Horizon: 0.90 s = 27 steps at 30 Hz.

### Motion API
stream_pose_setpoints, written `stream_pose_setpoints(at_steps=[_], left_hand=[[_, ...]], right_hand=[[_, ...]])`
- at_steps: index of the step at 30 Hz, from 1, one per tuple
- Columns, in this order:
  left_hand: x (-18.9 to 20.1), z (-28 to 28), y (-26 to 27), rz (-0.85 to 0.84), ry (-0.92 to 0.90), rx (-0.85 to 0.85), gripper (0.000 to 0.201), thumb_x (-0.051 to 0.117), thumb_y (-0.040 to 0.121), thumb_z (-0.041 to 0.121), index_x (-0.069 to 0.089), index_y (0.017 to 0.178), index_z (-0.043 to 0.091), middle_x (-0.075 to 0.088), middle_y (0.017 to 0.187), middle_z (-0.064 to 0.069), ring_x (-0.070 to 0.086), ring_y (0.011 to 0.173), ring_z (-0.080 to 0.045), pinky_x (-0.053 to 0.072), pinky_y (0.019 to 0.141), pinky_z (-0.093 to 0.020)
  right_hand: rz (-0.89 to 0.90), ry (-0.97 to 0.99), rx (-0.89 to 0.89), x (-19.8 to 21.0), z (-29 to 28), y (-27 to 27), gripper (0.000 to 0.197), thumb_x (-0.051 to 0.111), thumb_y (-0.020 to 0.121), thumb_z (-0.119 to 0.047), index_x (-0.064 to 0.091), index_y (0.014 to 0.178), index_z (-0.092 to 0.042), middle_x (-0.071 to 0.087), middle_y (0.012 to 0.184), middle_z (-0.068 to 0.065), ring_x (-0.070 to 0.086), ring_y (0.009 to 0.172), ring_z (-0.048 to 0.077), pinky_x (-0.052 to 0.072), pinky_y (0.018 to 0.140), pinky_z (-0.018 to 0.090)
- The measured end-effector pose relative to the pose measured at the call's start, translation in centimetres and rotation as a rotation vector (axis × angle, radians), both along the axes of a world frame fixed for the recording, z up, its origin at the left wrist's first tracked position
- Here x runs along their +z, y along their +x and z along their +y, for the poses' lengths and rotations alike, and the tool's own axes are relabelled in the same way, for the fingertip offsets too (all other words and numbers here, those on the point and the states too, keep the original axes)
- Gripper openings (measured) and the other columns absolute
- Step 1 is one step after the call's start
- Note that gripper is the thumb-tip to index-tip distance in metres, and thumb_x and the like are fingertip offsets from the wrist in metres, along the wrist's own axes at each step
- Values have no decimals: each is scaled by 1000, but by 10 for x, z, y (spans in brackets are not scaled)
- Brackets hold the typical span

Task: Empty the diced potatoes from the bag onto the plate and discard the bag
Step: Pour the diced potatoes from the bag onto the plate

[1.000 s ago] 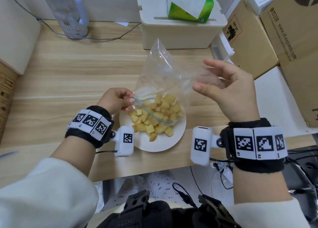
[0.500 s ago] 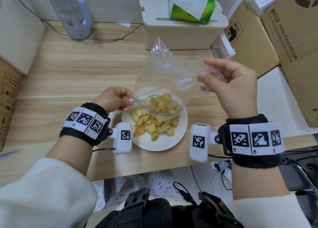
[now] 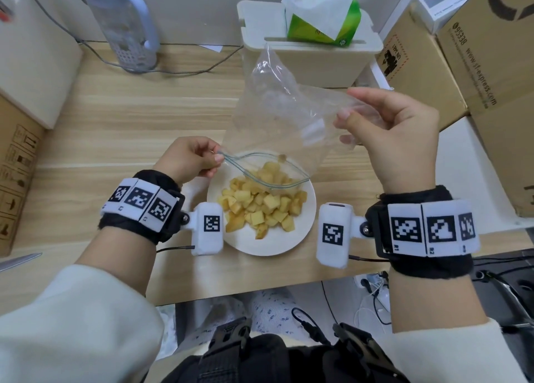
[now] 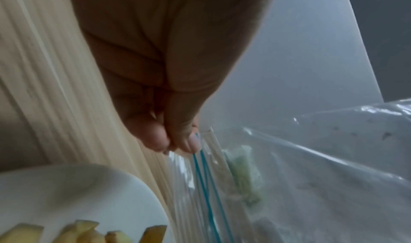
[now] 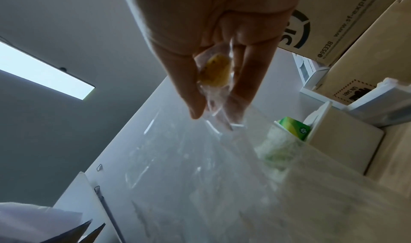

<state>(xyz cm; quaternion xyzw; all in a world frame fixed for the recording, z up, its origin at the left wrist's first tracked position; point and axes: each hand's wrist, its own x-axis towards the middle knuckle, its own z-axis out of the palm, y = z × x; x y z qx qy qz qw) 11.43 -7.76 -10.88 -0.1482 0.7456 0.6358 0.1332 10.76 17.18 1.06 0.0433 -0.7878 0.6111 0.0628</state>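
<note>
- Pale wood-grain desk (image 3: 115, 128), matte; a round white plate (image 3: 271, 242) sits at its near edge.
- Diced potatoes (image 3: 260, 206): yellow, blocky cubes heaped on the plate; one piece (image 3: 281, 158) clings inside the bag, above the heap.
- Zip bag (image 3: 277, 113): clear, crinkled film with a blue zip strip (image 4: 204, 185), held mouth-down over the plate, closed end raised.
- Left hand (image 3: 190, 158): low, beside the plate's far-left rim; thumb and fingertips (image 4: 155, 141) pinch the mouth corner at the zip strip.
- Right hand (image 3: 396, 134): raised up and to the right of the plate, thumb and curled fingers pinching the bag's bottom corner; the wrist view shows a yellow potato piece (image 5: 214, 72) trapped in the film between the fingers.
- Beyond the plate: a cream box (image 3: 312, 61) topped by a green tissue pack (image 3: 320, 12).
</note>
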Motion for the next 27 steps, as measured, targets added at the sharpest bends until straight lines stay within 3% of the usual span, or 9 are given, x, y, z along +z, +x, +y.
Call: stream_pose_setpoints(at_steps=[7,11,16,21,27], left_hand=[[-1,2,-1,20,24,21,21,54,83,-3,57,70,14,57,37,10,52,37,0,49,48,-12],[2,1,0,60,49,36,22,55,82,-3,56,69,14,57,38,10,53,39,-1,49,48,-12],[0,0,3,73,69,50,24,55,81,-4,57,68,15,57,45,8,55,42,-1,50,49,-11],[-4,3,7,125,53,70,23,55,82,-4,58,70,17,50,65,-5,55,43,1,49,51,-10],[-1,7,6,164,59,112,22,55,81,-4,57,70,15,47,66,-6,54,42,0,49,51,-10]], right_hand=[[17,70,21,5,-2,-5,26,71,74,-9,66,100,-13,67,81,2,69,82,22,55,58,22],[89,114,16,16,-4,0,28,72,74,-11,66,101,-15,66,78,-5,65,72,8,56,58,21],[155,138,37,24,-8,4,29,74,72,-17,67,100,-17,68,78,-8,66,71,8,57,61,26],[126,96,80,24,-8,6,17,76,69,-18,68,83,-24,69,59,-13,67,63,9,53,53,23],[213,42,58,27,-10,8,10,75,70,-15,68,75,-21,67,54,-12,65,57,11,50,50,21]])
